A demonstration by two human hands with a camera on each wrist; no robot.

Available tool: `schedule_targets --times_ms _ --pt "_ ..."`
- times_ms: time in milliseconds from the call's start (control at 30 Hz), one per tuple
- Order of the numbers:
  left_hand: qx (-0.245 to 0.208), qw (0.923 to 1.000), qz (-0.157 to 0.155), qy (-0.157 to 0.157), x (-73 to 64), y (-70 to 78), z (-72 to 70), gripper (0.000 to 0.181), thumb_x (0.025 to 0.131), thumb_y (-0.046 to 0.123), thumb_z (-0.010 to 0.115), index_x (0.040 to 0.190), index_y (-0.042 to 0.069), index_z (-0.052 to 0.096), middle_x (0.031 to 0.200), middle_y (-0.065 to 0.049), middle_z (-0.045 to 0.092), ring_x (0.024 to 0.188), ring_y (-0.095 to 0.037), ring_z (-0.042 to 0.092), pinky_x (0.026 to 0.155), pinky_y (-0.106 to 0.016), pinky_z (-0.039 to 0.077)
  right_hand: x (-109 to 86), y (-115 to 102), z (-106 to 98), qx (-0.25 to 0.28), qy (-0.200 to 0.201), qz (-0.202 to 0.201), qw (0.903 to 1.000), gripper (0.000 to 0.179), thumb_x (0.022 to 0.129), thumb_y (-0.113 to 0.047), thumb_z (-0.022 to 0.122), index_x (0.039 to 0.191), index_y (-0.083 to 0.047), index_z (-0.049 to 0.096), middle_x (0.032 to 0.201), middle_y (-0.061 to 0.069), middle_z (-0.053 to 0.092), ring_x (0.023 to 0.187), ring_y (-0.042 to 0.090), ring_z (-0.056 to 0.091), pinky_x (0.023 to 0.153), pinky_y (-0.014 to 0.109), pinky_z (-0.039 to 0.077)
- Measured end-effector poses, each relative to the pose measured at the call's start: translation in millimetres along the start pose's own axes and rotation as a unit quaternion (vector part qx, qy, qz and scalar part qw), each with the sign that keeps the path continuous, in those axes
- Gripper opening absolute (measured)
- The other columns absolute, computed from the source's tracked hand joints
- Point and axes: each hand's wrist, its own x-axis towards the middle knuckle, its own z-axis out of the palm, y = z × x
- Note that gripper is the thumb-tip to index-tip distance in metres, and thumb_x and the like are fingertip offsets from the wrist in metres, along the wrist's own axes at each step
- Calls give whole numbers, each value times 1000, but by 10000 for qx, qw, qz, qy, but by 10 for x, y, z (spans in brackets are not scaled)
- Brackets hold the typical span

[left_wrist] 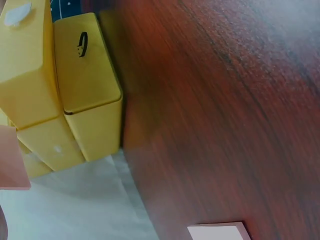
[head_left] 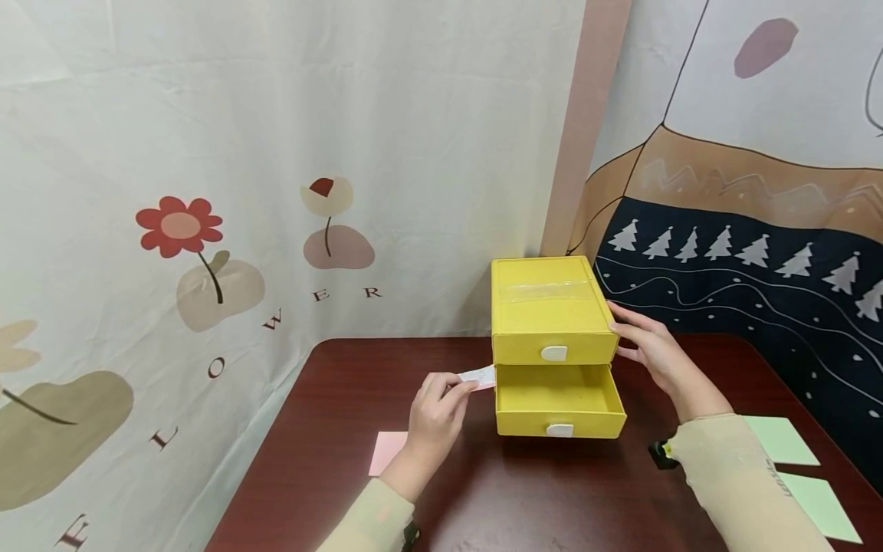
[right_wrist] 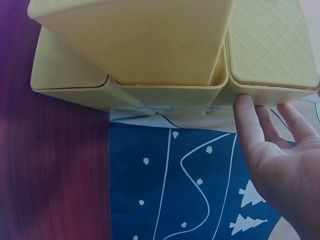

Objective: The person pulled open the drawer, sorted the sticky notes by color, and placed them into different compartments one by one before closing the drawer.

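Observation:
A small yellow drawer cabinet (head_left: 552,303) stands on the table with a drawer (head_left: 560,399) pulled out below its top one. My left hand (head_left: 436,406) pinches a pale pink paper note (head_left: 479,376) between thumb and fingers, at the cabinet's left side. The same pink note (left_wrist: 12,160) shows at the left edge of the left wrist view. My right hand (head_left: 651,353) rests its extended fingertips against the cabinet's right side. In the right wrist view, the fingers (right_wrist: 248,120) touch the side of the top section.
Another pink note (head_left: 388,452) lies on the dark red table (head_left: 331,414), left of the cabinet. Two green notes (head_left: 782,441) lie at the right, partly behind my right sleeve. A patterned curtain (head_left: 414,153) hangs behind the table.

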Motion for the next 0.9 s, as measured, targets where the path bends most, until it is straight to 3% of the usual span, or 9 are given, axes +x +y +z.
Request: schedule_targets --times_ms 267,533,900 --pt "-92 9999 136 31 60 67 5 17 92 9 57 96 13 73 85 -4 59 75 -18 53 64 -23 46 1 0 3 63 -2 0 10000 67 97 -42 47 152 -18 19 159 12 10 102 -6 52 106 53 34" --pt "-176 9995 268 3 114 142 63 15 87 6 64 94 14 73 85 -3 59 75 -18 55 63 -24 47 4 5 3 91 -22 -4 10000 66 97 -41 47 152 -17 19 159 12 11 102 -6 52 106 52 35" --pt "-245 9987 435 -110 184 231 168 15 87 7 63 93 15 75 87 -1 60 78 -16 56 66 -24 48 6 3 -1 80 -29 28 10000 66 97 -42 47 152 -18 19 159 12 10 103 -6 52 106 50 36"
